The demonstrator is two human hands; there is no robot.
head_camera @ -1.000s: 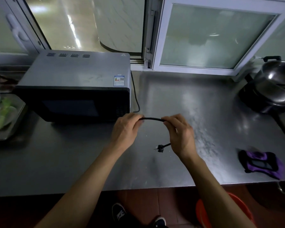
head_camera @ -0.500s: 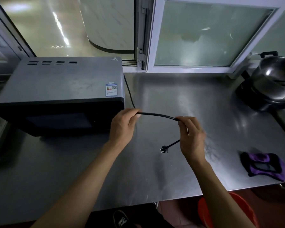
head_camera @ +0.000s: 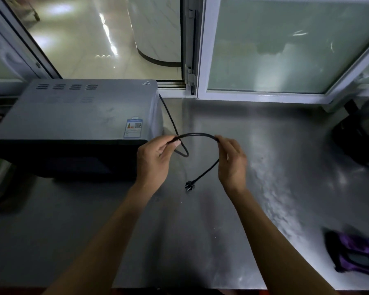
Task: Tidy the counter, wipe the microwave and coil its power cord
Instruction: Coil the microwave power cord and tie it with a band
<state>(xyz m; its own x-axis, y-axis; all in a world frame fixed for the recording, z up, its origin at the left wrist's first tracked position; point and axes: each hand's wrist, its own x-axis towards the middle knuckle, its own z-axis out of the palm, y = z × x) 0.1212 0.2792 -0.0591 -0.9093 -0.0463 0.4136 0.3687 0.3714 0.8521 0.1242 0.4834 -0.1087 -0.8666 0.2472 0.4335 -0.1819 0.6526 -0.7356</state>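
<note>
Two bare hands work one black power cord (head_camera: 195,135) above the brushed steel counter (head_camera: 222,231). Left hand (head_camera: 152,161) pinches the cord between thumb and curled fingers; right hand (head_camera: 232,162) pinches it too, fingertips closed tight on the line. Between those two pinches the cord arches upward in a shallow hump, its long axis running left to right. Past the left fingers it drops into a small loop, then climbs away toward the rear corner of the one grey metal microwave (head_camera: 77,120), which sits just left of that hand. Below the right fingers the free end slants down and to the left, and the single black plug (head_camera: 189,186) hangs near the counter, between the two wrists, prongs aimed down-left. Whether the plug touches the steel, I cannot tell.

Containers: one dark pot (head_camera: 364,137), well right of the right hand, cut by the frame edge, contents hidden. One purple and black cloth (head_camera: 358,258) lies near the front right edge, well apart from both hands. Behind it all, one white-framed frosted window (head_camera: 285,50).
</note>
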